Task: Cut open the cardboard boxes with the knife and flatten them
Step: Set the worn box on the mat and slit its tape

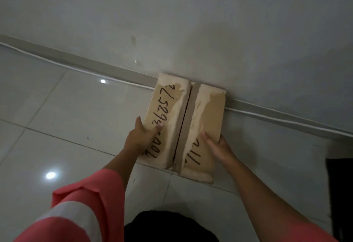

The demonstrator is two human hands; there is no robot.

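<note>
Cardboard box [208, 108], torn top inked with numbers. Your left hand [139, 136] and right hand [219, 148] clasp its opposite sides.

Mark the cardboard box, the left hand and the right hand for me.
cardboard box [185, 121]: head view, taped centre seam.
left hand [140, 136]: head view, back of hand.
right hand [219, 147]: head view, back of hand.

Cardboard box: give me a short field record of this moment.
box: cardboard box, flaps closed, tape along the middle seam, handwritten digits on top
place: tiled floor, far end by the wall
left hand: grips the box's left edge
right hand: holds its right edge
knife: not in view
</note>
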